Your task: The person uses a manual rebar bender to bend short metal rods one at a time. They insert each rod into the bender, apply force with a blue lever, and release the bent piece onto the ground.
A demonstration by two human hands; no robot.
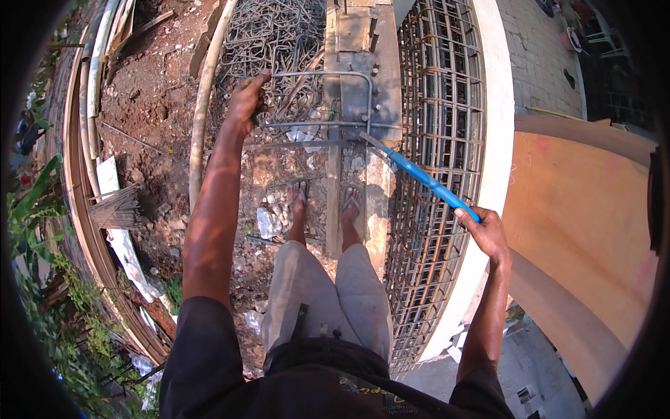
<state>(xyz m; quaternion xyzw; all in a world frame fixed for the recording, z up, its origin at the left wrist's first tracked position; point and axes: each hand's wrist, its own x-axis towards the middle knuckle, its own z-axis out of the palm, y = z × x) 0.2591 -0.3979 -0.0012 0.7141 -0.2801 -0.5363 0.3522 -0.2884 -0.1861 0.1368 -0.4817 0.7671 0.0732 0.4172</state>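
A bent steel rebar (317,73) lies over a wooden bench fitted with short upright pegs (377,70). Its upper length runs right from my left hand (247,103), turns down at a rounded corner and meets a lower straight length. The fingers of that hand are closed around the left end of the rebar; the exact grip is partly hidden. My right hand (485,229) is wrapped round the lower end of a blue-handled rebar bending bar (426,179). The bar slants up to the left, its metal head at the lower right corner of the rebar, beside the bench.
Beyond the bench's left side lies a heap of bent rebar stirrups (276,35). To the right, long rebar cages (440,140) run beside a white wall edge (495,91). A wooden post (333,188) stands between my sandalled feet. Rubble and a bundle of thin rods (117,209) lie left.
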